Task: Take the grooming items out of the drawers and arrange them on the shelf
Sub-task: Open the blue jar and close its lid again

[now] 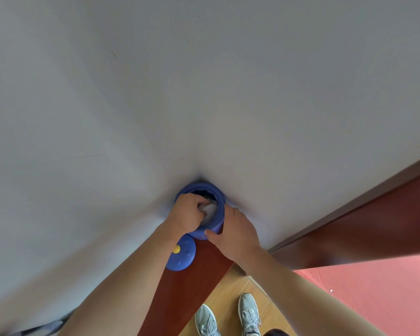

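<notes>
A round blue container (218,195) stands on a dark red-brown wooden shelf (180,294) against the white wall. Its blue lid (182,254) with a yellow knob lies on the shelf just in front of it. My left hand (187,213) reaches into the container's mouth, fingers curled around a small whitish item (210,209) with something dark and thin beside it. My right hand (233,235) grips the container's outer right side, thumb on its front wall. What else lies inside is hidden.
The white wall (204,81) fills most of the view. A dark wooden door frame (349,219) runs at the right, with a pink-red surface (374,292) below it. The wooden floor (230,287) and my grey sneakers (249,314) show beneath the shelf.
</notes>
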Available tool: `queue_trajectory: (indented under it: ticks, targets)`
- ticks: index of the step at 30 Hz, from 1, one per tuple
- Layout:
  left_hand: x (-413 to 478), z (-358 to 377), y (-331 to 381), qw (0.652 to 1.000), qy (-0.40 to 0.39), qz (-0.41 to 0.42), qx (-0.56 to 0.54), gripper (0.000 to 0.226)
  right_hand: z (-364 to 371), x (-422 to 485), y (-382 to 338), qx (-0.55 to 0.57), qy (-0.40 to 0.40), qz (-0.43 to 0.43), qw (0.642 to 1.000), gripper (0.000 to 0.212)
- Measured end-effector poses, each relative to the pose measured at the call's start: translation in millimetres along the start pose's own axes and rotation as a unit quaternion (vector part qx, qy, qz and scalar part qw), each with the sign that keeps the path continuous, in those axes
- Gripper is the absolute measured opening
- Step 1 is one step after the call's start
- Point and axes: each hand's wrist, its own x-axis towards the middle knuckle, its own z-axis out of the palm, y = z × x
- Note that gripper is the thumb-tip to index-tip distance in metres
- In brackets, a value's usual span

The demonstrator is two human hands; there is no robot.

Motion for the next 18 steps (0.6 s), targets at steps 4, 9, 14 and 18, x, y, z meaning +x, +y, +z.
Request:
queue_trajectory:
  ticks: [4, 9, 14, 18]
  targets:
    - [-9, -12, 0, 0.998, 0.058, 0.002, -0.004, 0.03, -1, 0, 0, -0.004, -0.003, -0.004, 1.0, 0.063]
    - [-26, -26, 2, 0.993, 0.12, 0.013, -0.01, 0.036, -3, 1, 0, -0.017, -0.009, -0.012, 1.0, 0.061]
    - [-55, -37, 0, 0.982, 0.181, 0.006, -0.056, 0.03, -6, 1, -2, -0.032, -0.014, -0.019, 0.999, 0.062]
    - [-82, -40, -11, 0.968, 0.238, -0.031, -0.075, 0.034, -8, 1, -3, -0.05, -0.018, -0.03, 0.998, 0.061]
